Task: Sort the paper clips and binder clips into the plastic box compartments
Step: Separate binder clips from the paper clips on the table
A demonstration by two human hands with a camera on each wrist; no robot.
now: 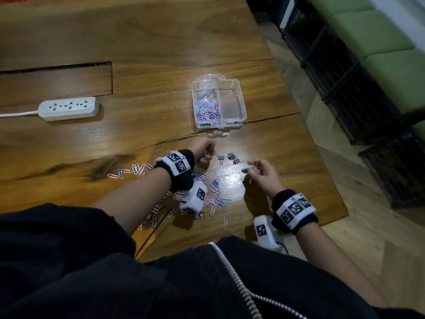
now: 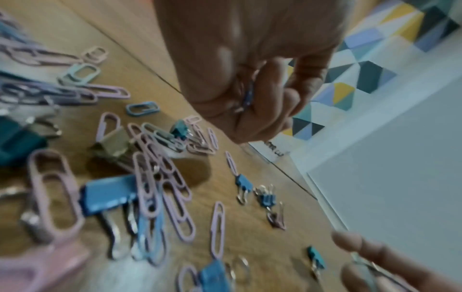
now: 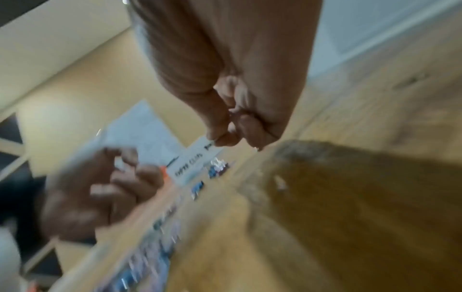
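Observation:
A clear plastic box (image 1: 232, 87) stands on the wooden table; its left compartment holds pink and blue paper clips (image 1: 207, 109), while the right compartment looks bare. In front of it my left hand (image 1: 205, 153) is curled round small binder clips (image 2: 246, 94). Further right, my right hand (image 1: 258, 168) pinches what looks like a small binder clip (image 1: 246, 170) just above the table. Loose binder clips (image 1: 231, 157) lie between the hands. A scattered pile of paper clips (image 1: 215, 193) with a few binder clips (image 2: 107, 194) lies under my left wrist. The right wrist view is blurred.
A white power strip (image 1: 69, 108) lies at the left, beside a recessed slot (image 1: 57, 67) in the tabletop. The table's right edge (image 1: 322, 143) runs close to my right hand. Black wire crates (image 1: 345, 88) stand on the floor beyond it.

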